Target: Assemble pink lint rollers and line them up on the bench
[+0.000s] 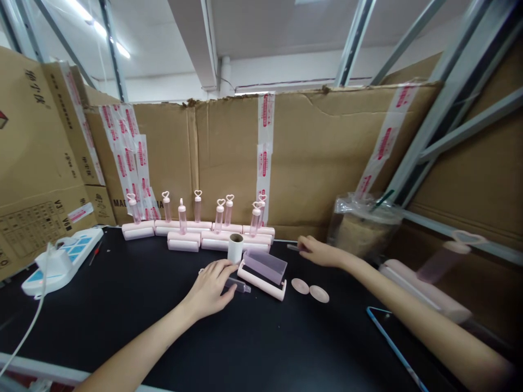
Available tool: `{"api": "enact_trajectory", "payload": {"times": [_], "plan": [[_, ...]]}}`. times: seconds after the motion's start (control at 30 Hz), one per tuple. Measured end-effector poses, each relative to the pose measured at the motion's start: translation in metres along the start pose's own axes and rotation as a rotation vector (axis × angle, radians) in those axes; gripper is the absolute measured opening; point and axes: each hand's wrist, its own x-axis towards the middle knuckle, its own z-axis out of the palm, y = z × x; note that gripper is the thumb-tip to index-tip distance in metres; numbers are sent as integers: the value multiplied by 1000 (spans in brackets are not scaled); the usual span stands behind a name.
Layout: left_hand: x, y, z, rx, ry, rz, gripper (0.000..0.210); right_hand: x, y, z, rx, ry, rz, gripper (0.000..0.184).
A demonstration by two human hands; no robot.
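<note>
My left hand [214, 284] is closed over a small clear bubble wand tube [239, 284] lying on the black table, its tapered end pointing right and its pale end partly hidden by the fingers. Farther back on the right, my right hand [314, 251] pinches or presses a small slender pale piece [292, 247]; its kind does not show. Between the hands lie a pink frame [263, 280] with end arms and a translucent lilac cover [267, 265]. A white roll [235, 249] with a brown core stands behind my left fingers. Two pink oval discs [309, 289] lie to the right.
Several pink cases [183, 241] with upright heart-topped tubes line the back; another case [425, 291] is at right. A power strip [63, 261] lies left, a blue-edged phone [392, 337] front right. A bagged cup [362, 226] stands against the cardboard wall [318, 158].
</note>
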Motion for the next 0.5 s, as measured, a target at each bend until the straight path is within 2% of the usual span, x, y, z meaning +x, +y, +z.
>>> {"api": "enact_trajectory", "payload": {"times": [0.1, 0.27, 0.43, 0.5], "plan": [[-1, -1, 0, 2, -2, 2, 43, -14, 13, 15, -81, -44, 15, 8], [-2, -2, -3, 10, 24, -1, 43, -26, 15, 28, -161, -42, 33, 12], [-1, -2, -4, 7, 31, -5, 42, -20, 15, 21, -135, -51, 33, 9], [-1, -3, -4, 10, 34, -14, 41, -10, 8, 13, -96, -10, 26, 6]]}}
